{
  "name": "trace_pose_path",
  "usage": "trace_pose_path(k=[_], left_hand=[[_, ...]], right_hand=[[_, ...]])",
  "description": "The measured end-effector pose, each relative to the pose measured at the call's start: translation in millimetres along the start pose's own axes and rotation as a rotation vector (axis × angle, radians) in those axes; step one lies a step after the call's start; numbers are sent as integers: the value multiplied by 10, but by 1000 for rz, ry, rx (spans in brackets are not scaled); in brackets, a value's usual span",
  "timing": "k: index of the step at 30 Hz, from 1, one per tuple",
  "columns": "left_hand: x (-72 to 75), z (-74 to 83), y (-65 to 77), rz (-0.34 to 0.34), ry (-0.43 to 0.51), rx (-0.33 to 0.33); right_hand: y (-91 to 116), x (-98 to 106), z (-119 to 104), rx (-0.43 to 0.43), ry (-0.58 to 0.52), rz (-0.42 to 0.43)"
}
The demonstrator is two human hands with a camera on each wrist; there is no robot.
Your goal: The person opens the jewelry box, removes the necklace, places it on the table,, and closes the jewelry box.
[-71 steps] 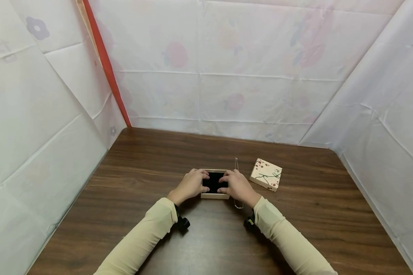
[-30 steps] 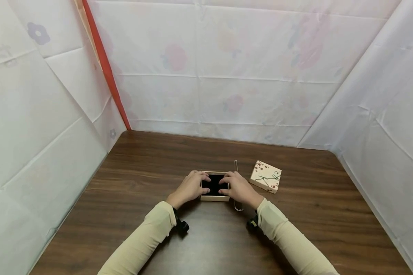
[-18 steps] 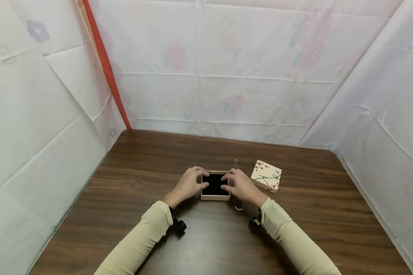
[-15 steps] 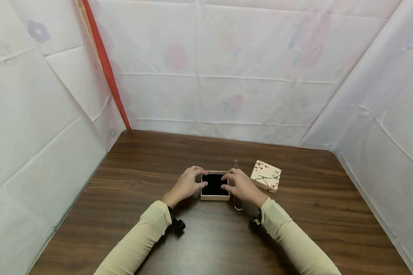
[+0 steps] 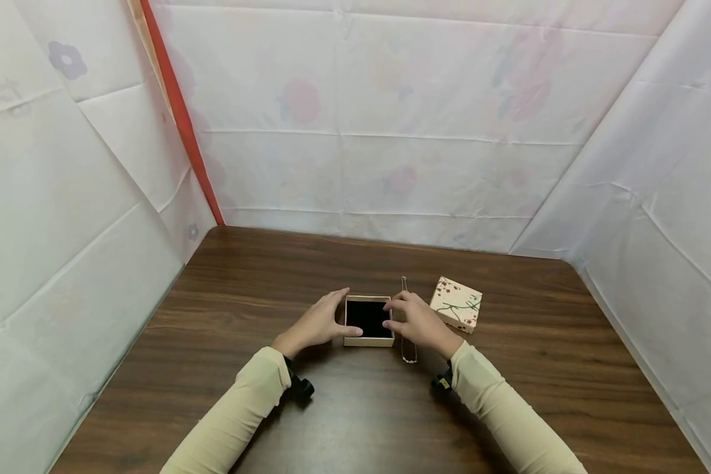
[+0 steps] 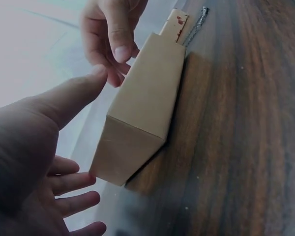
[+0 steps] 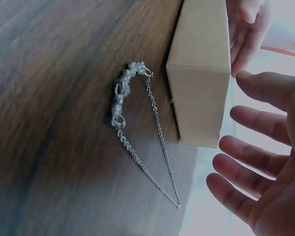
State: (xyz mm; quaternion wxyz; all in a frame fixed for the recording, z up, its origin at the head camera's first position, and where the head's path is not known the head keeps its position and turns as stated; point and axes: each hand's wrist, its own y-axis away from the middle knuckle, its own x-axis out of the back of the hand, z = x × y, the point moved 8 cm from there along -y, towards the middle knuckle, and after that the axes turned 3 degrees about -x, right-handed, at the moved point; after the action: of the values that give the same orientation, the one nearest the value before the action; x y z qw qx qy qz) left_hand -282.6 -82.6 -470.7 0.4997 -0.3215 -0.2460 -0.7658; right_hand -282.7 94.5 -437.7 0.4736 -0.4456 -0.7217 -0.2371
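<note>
A small cream box [image 5: 368, 342] with a black lining [image 5: 367, 316] stands uncovered between the hands in the head view. My left hand [image 5: 316, 324] is at its left side, fingers stretched out and thumb over the near left corner. Across from it, my right hand [image 5: 422, 325] has its thumb and fingertips over the right rim, loosely bent and not gripping. In the right wrist view those fingers are spread beside the box. A silver chain necklace [image 7: 122, 91] lies on the table close to the box, partly under the right hand in the head view.
A cream lid [image 5: 459, 303] with red blossoms and a dark green branch print lies right of the right hand. Brown wood-grain table [image 5: 261, 263] surrounds everything. White patterned sheets [image 5: 426, 178] hang at the back and both sides.
My left hand's fingers have straightened and drawn back from over the box's left rim. The right fingertips have shifted slightly outward from the black lining. Box, necklace and lid stay in place.
</note>
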Motion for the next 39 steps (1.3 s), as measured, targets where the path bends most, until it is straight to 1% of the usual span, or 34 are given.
trace_pose_path(k=[4, 11, 13, 18, 23, 29, 34, 39], left_hand=[[-11, 7, -5, 5, -2, -22], [-45, -9, 2, -22, -17, -39], [-49, -12, 1, -24, -21, -42], [-62, 3, -8, -27, -22, -53], [-95, 7, -13, -39, -49, -49], [-121, 6, -32, -39, -71, -52], [-137, 7, -44, -46, -85, -55], [-120, 24, -46, -36, -92, -61]], right_hand=[[10, 28, 20, -8, -5, 3], [-2, 103, 58, -31, 20, -19], [-26, 154, 51, -29, 42, -24], [-89, 319, 67, -39, 52, -24], [-113, 431, 152, -61, 55, -13], [-126, 468, 284, -93, 61, -27], [-108, 510, 377, -147, 39, -36], [-90, 553, 463, -167, 48, -41]])
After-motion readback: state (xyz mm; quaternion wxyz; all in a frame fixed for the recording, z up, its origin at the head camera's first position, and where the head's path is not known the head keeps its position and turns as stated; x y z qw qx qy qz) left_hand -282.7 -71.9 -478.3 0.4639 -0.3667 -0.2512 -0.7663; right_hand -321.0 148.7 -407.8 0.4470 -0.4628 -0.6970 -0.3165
